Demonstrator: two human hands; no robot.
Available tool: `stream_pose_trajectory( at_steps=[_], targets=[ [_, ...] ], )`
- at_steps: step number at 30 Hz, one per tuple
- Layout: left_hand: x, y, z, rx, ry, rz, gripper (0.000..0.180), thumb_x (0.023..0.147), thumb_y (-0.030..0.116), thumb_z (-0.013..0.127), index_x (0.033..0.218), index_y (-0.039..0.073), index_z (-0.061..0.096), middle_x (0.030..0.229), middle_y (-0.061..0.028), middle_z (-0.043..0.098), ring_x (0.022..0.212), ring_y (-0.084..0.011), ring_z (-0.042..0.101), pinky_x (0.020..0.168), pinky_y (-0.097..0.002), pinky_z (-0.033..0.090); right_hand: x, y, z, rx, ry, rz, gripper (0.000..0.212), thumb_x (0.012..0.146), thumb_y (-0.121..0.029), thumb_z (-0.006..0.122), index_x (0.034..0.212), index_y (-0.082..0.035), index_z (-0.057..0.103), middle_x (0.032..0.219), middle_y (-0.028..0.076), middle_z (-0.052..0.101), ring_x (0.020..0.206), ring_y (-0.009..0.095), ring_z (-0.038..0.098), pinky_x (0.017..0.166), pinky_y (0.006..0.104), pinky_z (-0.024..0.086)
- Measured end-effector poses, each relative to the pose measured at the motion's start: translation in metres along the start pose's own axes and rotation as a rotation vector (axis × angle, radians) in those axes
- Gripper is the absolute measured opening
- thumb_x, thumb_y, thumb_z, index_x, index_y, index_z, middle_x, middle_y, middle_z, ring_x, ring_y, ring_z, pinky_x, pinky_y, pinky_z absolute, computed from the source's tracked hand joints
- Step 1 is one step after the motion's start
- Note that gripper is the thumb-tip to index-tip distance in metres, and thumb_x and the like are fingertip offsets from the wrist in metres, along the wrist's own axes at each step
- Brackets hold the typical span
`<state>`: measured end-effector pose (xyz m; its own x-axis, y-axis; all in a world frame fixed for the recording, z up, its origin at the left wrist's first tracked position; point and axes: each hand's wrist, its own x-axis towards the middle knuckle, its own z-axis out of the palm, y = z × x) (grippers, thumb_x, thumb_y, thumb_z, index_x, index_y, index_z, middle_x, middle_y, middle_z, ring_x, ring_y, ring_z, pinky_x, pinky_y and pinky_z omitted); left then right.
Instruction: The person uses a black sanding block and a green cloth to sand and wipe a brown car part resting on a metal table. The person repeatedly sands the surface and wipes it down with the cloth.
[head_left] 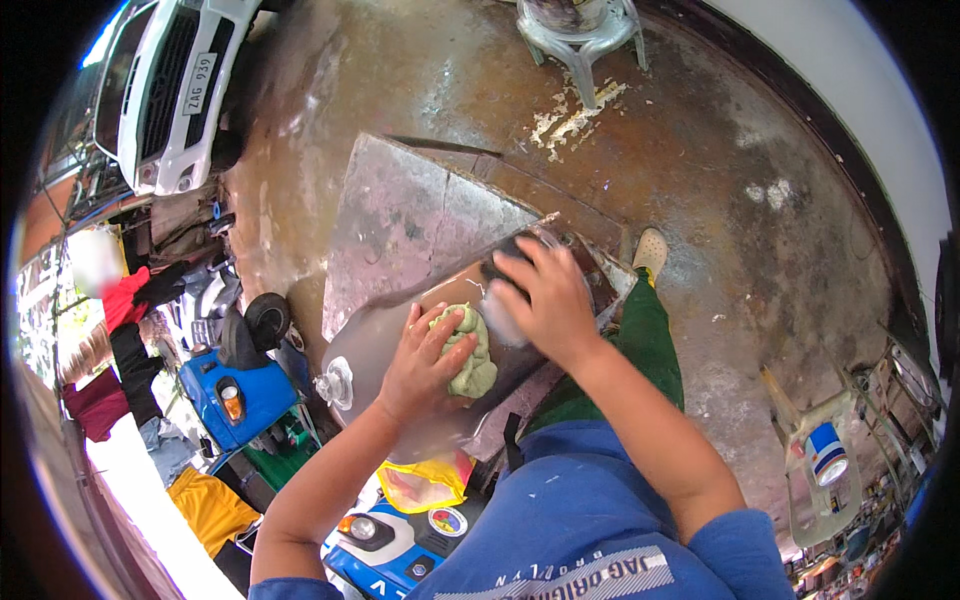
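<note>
A smooth grey-brown curved panel lies in front of me, with a shiny clear plastic-looking piece at its left end. My left hand curls its fingers over a pale green lumpy mass on the panel; whether it is putty or bunched cloth I cannot make out. My right hand is over the panel's right part, fingers bent and smeared by motion. A blurred whitish and dark patch shows beside those fingers. Whether they grip anything is unclear.
Under the panel is a worn flat slab. A plastic chair stands beyond it. To the left are a white vehicle, a blue motorcycle and hanging clothes. A can sits on a chair at right.
</note>
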<state>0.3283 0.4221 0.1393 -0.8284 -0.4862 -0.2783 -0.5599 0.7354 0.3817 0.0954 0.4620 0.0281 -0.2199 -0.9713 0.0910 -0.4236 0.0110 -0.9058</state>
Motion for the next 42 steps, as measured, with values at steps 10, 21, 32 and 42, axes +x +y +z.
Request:
stream_pose_trajectory(
  at_steps=[10, 21, 32, 42],
  targets=[
    [0.000, -0.006, -0.001, -0.056, -0.030, 0.078, 0.109, 0.042, 0.025, 0.099, 0.143, 0.019, 0.060, 0.152, -0.0131, 0.053, 0.144, -0.0481, 0.047, 0.123, -0.0715, 0.031, 0.003, 0.013, 0.003, 0.036, 0.015, 0.055, 0.036, 0.091, -0.027, 0.079, 0.122, -0.010, 0.077, 0.137, 0.017, 0.063, 0.113, 0.039, 0.059, 0.101, 0.0500, 0.048],
    [0.004, 0.001, -0.008, -0.070, -0.031, 0.052, 0.108, 0.041, 0.022, 0.098, 0.142, 0.019, 0.060, 0.151, -0.0145, 0.052, 0.143, -0.0487, 0.048, 0.123, -0.0720, 0.033, -0.002, 0.028, -0.007, 0.049, 0.025, 0.101, 0.035, 0.090, -0.025, 0.080, 0.120, -0.007, 0.077, 0.137, 0.017, 0.065, 0.116, 0.041, 0.060, 0.103, 0.0503, 0.047],
    [0.000, 0.002, -0.001, -0.045, -0.004, 0.029, 0.098, 0.045, 0.023, 0.096, 0.137, 0.018, 0.063, 0.151, -0.0147, 0.050, 0.144, -0.0449, 0.046, 0.123, -0.0692, 0.034, -0.026, 0.012, -0.012, 0.065, -0.005, 0.068, 0.035, 0.092, -0.025, 0.078, 0.122, -0.006, 0.077, 0.136, 0.022, 0.066, 0.118, 0.041, 0.060, 0.104, 0.0483, 0.049],
    [0.005, 0.009, -0.008, -0.039, 0.027, -0.047, 0.091, 0.051, 0.028, 0.098, 0.135, 0.020, 0.064, 0.156, -0.0168, 0.048, 0.151, -0.0450, 0.038, 0.126, -0.0669, 0.029, 0.015, 0.026, -0.006, 0.149, -0.040, 0.264, 0.052, 0.093, -0.033, 0.079, 0.137, -0.007, 0.068, 0.141, 0.022, 0.063, 0.126, 0.043, 0.057, 0.111, 0.0483, 0.045]
  ],
)
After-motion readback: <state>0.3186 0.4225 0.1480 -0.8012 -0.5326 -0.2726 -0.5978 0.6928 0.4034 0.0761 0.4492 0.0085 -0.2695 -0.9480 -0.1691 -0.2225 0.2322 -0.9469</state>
